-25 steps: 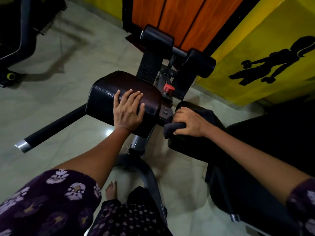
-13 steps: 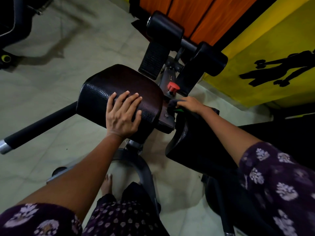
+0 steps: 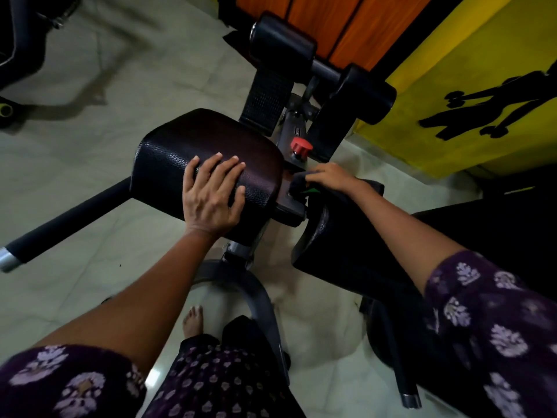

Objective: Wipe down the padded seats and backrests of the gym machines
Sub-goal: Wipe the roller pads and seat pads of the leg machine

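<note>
Head cam: left hand (image 3: 212,196) flat w/ fingers straight on left pad (image 3: 180,152). Right hand (image 3: 331,176) grips dark cloth (image 3: 298,185) at inner front edge of right pad (image 3: 337,236), near red knob (image 3: 300,147).

The person wears a dark purple top with pale lilac flower prints, its sleeves ending near the elbows so both forearms are bare. The left hand (image 3: 212,194) and right hand (image 3: 333,176) carry no rings or bands. Dark dotted trousers reach down to a bare foot (image 3: 193,322)
</note>
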A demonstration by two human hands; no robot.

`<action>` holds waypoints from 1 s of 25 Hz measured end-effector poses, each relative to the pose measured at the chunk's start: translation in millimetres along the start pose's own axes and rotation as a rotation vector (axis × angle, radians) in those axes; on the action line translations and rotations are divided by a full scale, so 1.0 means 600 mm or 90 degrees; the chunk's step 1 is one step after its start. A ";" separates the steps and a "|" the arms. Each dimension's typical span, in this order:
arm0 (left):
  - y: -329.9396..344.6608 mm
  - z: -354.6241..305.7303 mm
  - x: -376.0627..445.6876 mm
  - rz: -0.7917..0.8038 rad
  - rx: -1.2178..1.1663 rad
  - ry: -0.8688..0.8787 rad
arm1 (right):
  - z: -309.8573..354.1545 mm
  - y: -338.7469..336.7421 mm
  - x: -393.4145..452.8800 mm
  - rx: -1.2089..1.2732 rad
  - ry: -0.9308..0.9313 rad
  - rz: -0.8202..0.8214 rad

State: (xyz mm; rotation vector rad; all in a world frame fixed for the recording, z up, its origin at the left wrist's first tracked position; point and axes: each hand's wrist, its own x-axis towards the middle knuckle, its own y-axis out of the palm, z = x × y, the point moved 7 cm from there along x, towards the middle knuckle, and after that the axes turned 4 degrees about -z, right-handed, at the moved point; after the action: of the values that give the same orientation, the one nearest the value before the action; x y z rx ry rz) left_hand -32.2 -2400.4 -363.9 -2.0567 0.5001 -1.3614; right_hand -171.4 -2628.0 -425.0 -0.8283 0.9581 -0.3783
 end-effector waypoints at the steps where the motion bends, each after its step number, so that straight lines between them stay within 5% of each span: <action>1: 0.001 0.001 0.000 0.001 0.001 -0.001 | 0.001 0.005 -0.002 -0.008 0.003 -0.001; 7: 0.000 0.003 -0.008 0.028 0.008 -0.017 | 0.049 0.012 -0.127 0.017 -0.161 -0.024; 10: 0.001 0.002 -0.010 0.045 0.007 -0.018 | 0.070 0.017 -0.194 0.026 -0.217 -0.139; 12: 0.003 0.001 -0.005 0.050 0.007 -0.021 | 0.070 0.003 -0.222 0.223 -0.168 -0.265; 15: 0.007 0.002 0.004 0.070 0.011 -0.031 | 0.040 -0.014 -0.247 0.717 0.059 -0.448; 19: -0.003 -0.004 0.016 0.117 -0.016 -0.050 | 0.058 -0.009 -0.274 1.055 0.171 -0.579; 25: 0.019 0.050 0.083 0.320 -0.027 -0.004 | 0.169 0.093 -0.269 0.824 0.218 -0.555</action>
State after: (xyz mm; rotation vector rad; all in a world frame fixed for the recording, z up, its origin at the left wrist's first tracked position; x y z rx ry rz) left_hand 15.3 -2430.6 -346.0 -1.7975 0.9723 -1.0463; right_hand -177.7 -2446.5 -345.0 0.0980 0.4096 -1.7099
